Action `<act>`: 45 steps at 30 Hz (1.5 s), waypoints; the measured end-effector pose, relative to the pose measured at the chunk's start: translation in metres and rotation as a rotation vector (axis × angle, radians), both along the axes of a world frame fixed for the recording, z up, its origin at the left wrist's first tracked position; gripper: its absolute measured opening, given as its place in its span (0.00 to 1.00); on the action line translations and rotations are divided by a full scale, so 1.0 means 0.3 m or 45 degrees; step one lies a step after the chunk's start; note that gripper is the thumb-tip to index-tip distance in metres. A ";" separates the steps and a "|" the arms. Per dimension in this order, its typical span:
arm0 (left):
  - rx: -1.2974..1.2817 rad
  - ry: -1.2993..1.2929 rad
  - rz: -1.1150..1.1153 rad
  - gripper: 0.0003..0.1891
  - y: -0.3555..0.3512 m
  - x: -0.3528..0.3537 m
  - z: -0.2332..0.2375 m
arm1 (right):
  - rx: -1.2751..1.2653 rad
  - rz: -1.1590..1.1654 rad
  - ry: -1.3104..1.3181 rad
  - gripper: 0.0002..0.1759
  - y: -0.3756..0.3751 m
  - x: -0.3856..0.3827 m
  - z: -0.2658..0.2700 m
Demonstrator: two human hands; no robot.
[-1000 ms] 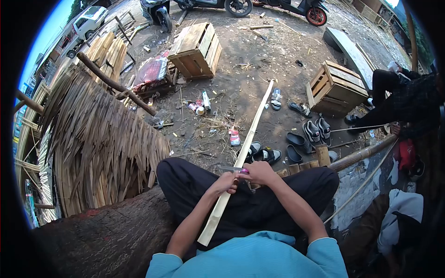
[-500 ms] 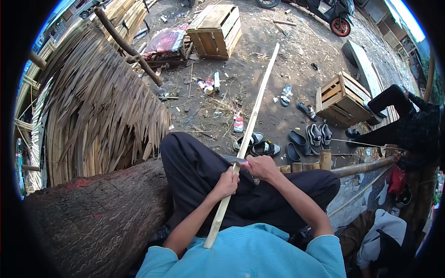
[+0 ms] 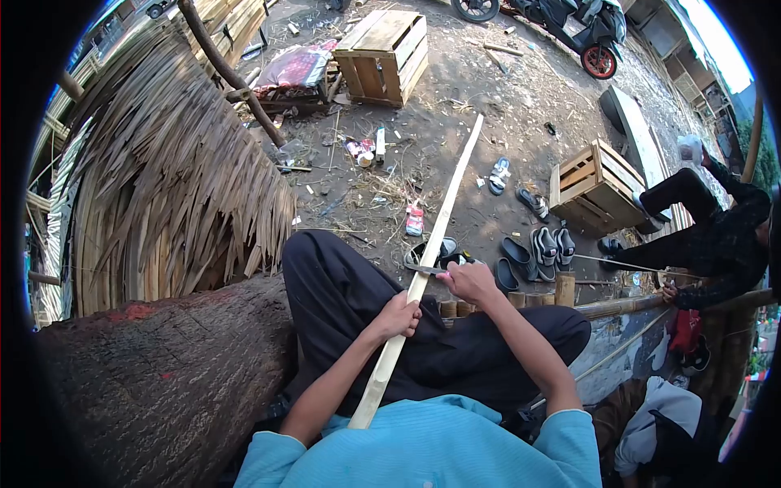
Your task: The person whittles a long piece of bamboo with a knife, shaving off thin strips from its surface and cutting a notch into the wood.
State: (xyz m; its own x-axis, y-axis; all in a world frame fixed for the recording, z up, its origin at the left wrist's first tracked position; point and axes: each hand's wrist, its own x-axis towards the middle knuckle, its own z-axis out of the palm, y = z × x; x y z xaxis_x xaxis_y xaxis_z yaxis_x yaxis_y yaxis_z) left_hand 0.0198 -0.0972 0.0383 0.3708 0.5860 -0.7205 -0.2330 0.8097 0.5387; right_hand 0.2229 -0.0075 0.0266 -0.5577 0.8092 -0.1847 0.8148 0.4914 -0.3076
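Note:
A long pale wooden strip [image 3: 455, 191] runs from my blue shirt up and away over my lap. My left hand [image 3: 397, 316] is wrapped round its lower half, near my knees. Just above that, my right hand [image 3: 469, 283] grips the pink handle of a knife [image 3: 425, 269]. The blade lies across the strip, a short way beyond my left hand. My dark trousers [image 3: 333, 276] show on both sides of the strip.
A rough log [image 3: 171, 382] lies at the left beside a thatch panel [image 3: 179, 163]. Ahead are wooden crates [image 3: 382, 61], [image 3: 598, 183] a crate at the right, shoes [image 3: 545, 248] and a motorbike [image 3: 569, 37]. A person in dark clothes [image 3: 700, 236] is at the right.
The knife and my right hand have moved slightly up along the strip, away from my left hand. The strip's far end appears lower, and the person at the right has raised an arm.

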 end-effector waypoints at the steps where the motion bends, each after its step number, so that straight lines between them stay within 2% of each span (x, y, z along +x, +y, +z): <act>1: 0.048 0.049 -0.042 0.02 0.003 0.010 -0.006 | -0.009 0.026 -0.066 0.29 0.019 0.007 -0.014; 5: 0.096 0.058 -0.154 0.03 0.031 0.007 -0.001 | -0.052 0.264 0.107 0.29 -0.073 -0.045 -0.021; 8: 0.158 0.150 -0.203 0.05 0.013 0.015 -0.021 | 0.010 -0.003 -0.031 0.29 0.006 -0.008 -0.056; 10: 0.055 -0.026 -0.157 0.03 0.058 -0.001 -0.041 | -0.008 0.040 -0.053 0.29 -0.017 -0.046 -0.011; 12: 0.216 0.236 -0.293 0.04 0.029 0.023 -0.027 | -0.035 0.177 -0.001 0.30 -0.061 -0.055 0.001; 13: 0.186 0.283 -0.381 0.04 0.024 0.021 -0.006 | -0.039 0.258 0.034 0.30 -0.076 -0.045 -0.012; 16: 0.280 0.339 -0.310 0.04 0.024 0.028 -0.024 | -0.005 -0.048 -0.108 0.30 0.030 -0.008 -0.028; 18: 0.093 0.001 -0.172 0.03 0.078 0.002 -0.054 | -0.014 -0.127 -0.047 0.30 -0.003 -0.036 -0.059; 20: 0.234 0.348 -0.257 0.04 0.020 0.036 -0.017 | -0.115 0.170 -0.017 0.30 -0.049 -0.032 -0.041; 21: 0.251 0.354 -0.305 0.05 0.010 0.027 -0.008 | -0.136 0.303 0.070 0.29 -0.077 -0.033 -0.021; 22: 0.280 0.417 -0.316 0.06 0.005 0.029 -0.004 | -0.134 0.299 0.086 0.29 -0.078 -0.024 -0.035; 24: 0.330 0.550 -0.341 0.07 -0.008 0.033 0.023 | -0.031 -0.013 -0.019 0.29 0.004 0.019 -0.071; 25: 0.383 0.619 -0.401 0.09 0.007 0.042 0.017 | -0.031 0.000 -0.052 0.29 0.038 0.020 -0.063; 28: 0.442 0.598 -0.310 0.09 0.026 0.046 -0.023 | -0.009 0.085 0.108 0.28 -0.028 -0.012 -0.059; 29: 0.454 0.680 -0.388 0.10 0.012 0.053 -0.011 | -0.123 0.252 0.068 0.27 -0.055 -0.017 -0.053; 30: 0.459 0.641 -0.353 0.09 0.000 0.050 0.019 | -0.135 0.289 0.174 0.26 -0.085 -0.028 -0.050; 32: 0.480 0.705 -0.395 0.09 -0.003 0.044 0.051 | -0.080 0.217 0.101 0.28 -0.075 -0.029 -0.054; 34: 0.518 0.705 -0.353 0.09 0.004 0.048 0.004 | 0.042 -0.079 0.060 0.28 -0.001 -0.019 -0.049; 35: 0.536 0.706 -0.332 0.09 0.000 0.050 -0.018 | 0.033 -0.066 0.000 0.29 0.013 -0.025 -0.044; 38: 0.567 0.677 -0.318 0.09 0.005 0.058 0.023 | 0.062 0.175 0.084 0.30 -0.053 -0.039 -0.072; 39: 0.537 0.719 -0.408 0.09 -0.004 0.058 -0.002 | -0.004 0.334 0.194 0.31 -0.068 -0.033 -0.079; 42: 0.678 0.740 -0.351 0.09 -0.020 0.051 -0.048 | 0.177 -0.052 0.109 0.31 0.028 0.019 -0.100; 43: 0.538 0.689 -0.337 0.09 0.008 0.052 -0.001 | 0.130 -0.059 0.028 0.30 0.031 0.007 -0.097; 45: 0.516 0.658 -0.361 0.09 0.013 0.042 0.001 | 0.120 0.084 0.115 0.29 -0.005 -0.002 -0.107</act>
State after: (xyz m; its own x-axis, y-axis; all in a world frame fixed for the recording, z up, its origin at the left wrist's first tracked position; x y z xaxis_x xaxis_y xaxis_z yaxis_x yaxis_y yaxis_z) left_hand 0.0324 -0.0933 0.0386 0.2184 0.7765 -0.5910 0.3233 0.5138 0.7946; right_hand 0.2223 -0.0091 -0.0056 -0.6213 0.7816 -0.0563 0.7508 0.5731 -0.3285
